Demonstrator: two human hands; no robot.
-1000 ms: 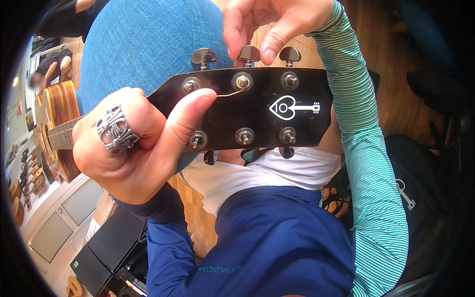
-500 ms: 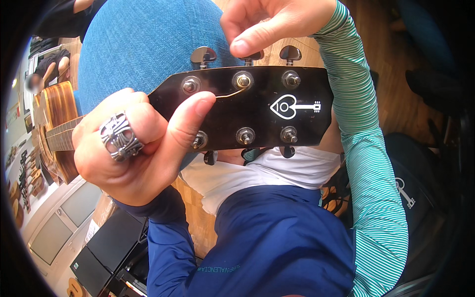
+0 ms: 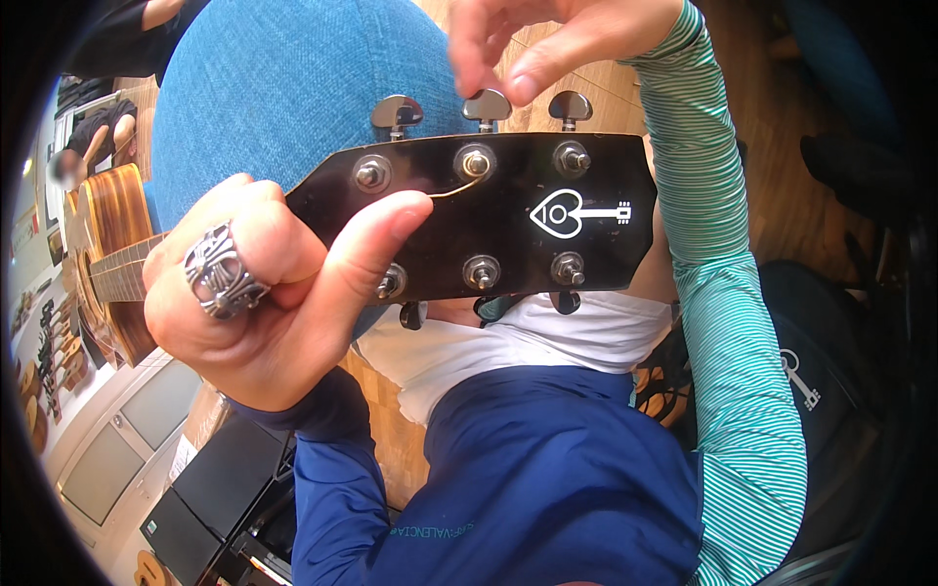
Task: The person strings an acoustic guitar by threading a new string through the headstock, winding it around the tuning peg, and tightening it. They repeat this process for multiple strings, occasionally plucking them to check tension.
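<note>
A blue cushion (image 3: 293, 93) sits beneath the black headstock (image 3: 503, 225).

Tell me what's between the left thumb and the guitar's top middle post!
A thin golden string runs from the left thumb to that post, over the black headstock, in the head view.

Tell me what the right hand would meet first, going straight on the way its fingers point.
The right hand would most likely meet the middle upper guitar tuning button first; it sits directly ahead, though depth leaves any present contact unclear.
</note>
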